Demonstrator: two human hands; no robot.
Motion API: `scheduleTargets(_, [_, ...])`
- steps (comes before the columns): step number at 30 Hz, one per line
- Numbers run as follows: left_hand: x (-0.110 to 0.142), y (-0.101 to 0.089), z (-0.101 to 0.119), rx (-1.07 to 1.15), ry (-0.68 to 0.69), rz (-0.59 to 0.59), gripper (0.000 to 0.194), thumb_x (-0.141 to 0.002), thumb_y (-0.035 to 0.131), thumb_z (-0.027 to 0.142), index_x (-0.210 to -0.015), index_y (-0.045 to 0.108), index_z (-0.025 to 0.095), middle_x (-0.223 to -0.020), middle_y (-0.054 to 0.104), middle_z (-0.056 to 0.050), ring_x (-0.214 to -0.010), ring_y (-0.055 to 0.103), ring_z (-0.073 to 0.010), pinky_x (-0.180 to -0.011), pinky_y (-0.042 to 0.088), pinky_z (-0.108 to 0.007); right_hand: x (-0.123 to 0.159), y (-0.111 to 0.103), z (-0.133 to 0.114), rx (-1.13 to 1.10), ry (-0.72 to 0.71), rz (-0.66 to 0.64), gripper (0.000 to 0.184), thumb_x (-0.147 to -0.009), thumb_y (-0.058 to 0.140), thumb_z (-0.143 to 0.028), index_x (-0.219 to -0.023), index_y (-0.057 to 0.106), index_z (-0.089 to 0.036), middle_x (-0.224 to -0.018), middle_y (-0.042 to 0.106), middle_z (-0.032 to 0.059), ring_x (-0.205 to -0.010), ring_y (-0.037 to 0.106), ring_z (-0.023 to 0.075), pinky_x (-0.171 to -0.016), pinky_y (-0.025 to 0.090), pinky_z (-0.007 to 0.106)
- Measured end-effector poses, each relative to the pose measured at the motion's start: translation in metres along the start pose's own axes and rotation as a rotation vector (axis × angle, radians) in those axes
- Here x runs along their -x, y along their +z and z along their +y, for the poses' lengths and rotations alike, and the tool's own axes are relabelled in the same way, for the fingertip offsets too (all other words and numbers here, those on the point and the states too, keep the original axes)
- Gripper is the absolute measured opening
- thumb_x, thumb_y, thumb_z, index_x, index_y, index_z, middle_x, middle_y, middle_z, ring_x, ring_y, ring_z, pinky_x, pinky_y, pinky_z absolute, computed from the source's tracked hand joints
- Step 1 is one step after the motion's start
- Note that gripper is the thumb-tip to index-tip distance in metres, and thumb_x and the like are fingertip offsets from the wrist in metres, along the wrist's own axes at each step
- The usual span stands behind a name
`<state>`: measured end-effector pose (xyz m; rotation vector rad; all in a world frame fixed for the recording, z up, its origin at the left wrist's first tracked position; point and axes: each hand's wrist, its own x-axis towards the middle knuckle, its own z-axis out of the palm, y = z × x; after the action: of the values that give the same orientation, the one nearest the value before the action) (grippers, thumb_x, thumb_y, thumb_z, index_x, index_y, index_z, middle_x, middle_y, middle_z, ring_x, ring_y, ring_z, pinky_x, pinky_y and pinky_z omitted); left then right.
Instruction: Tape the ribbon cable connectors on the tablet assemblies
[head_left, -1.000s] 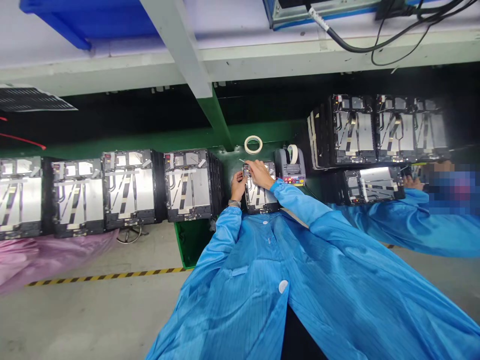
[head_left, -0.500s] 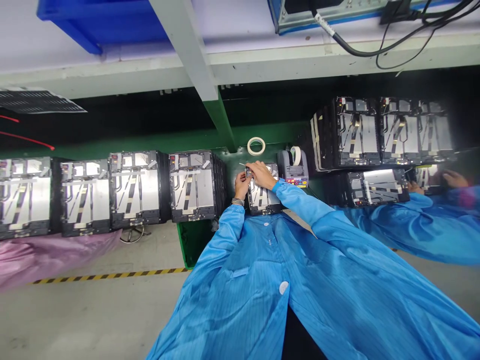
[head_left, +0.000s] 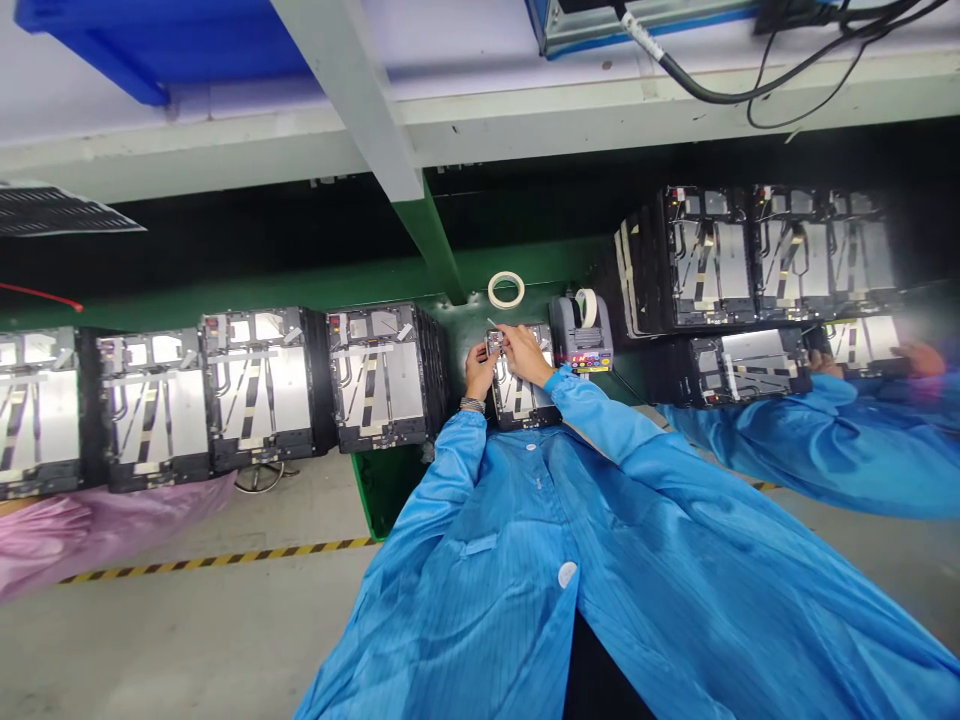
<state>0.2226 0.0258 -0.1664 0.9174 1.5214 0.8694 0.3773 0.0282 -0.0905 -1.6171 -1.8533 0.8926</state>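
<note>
An electronic device (head_left: 520, 396) with a silvery plate and flat ribbon cables lies on the green bench right in front of my body. At its upper left corner my left hand (head_left: 478, 370) has its fingers closed against the edge. My right hand (head_left: 523, 352) reaches over the device's top part, fingers pinched together. From these fingers a thin pale stick (head_left: 491, 323) pokes out towards the upper left; its exact kind is too small to tell. Both sets of fingertips are close together and partly cover the device's top edge.
A tape roll (head_left: 506, 290) lies behind the device, and a grey tape dispenser (head_left: 583, 335) stands to its right. Stacks of similar devices (head_left: 379, 380) line the left side; more stacks (head_left: 709, 260) stand right. A co-worker's blue sleeve (head_left: 780, 440) is at right, a pink sleeve (head_left: 127, 520) left.
The view has shifted slightly. My hands stay at the device's upper left corner, with small finger movement. At the right, a co-worker's hand has moved and uncovers more of a device.
</note>
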Motion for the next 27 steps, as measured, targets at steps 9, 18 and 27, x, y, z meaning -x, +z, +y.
scheduleTargets(9, [0.007,-0.002,0.008,-0.014,0.03,0.024,0.034,-0.085,0.08,0.032,-0.115,0.067,0.021,-0.123,0.072,-0.009,-0.111,0.067,-0.0212,-0.104,0.053,-0.04,0.05,0.014,-0.032,-1.477,0.65,0.005,0.049,-0.081,0.07,-0.018,-0.129,0.062,-0.02,-0.084,0.073,0.0007,-0.072,0.064,0.0153,-0.07,0.049,0.027])
scheduleTargets(18, [0.016,-0.004,0.017,-0.069,0.161,0.07,0.061,-0.085,0.08,0.031,-0.141,0.056,0.031,-0.151,0.054,-0.01,-0.126,0.063,-0.0258,-0.101,0.055,-0.04,0.046,0.02,-0.03,-1.773,0.822,-0.009,0.039,-0.09,0.057,-0.013,-0.127,0.063,-0.019,-0.08,0.074,0.0023,-0.07,0.067,0.0163,-0.068,0.054,0.028])
scheduleTargets(27, [0.009,-0.007,0.016,-0.128,0.26,0.028,0.049,-0.085,0.08,0.028,-0.131,0.064,0.029,-0.147,0.05,-0.01,-0.126,0.062,-0.0261,-0.098,0.056,-0.038,0.046,0.019,-0.028,-1.773,0.82,-0.002,0.042,-0.089,0.056,-0.013,-0.13,0.063,-0.02,-0.077,0.073,0.001,-0.069,0.066,0.0173,-0.066,0.054,0.028])
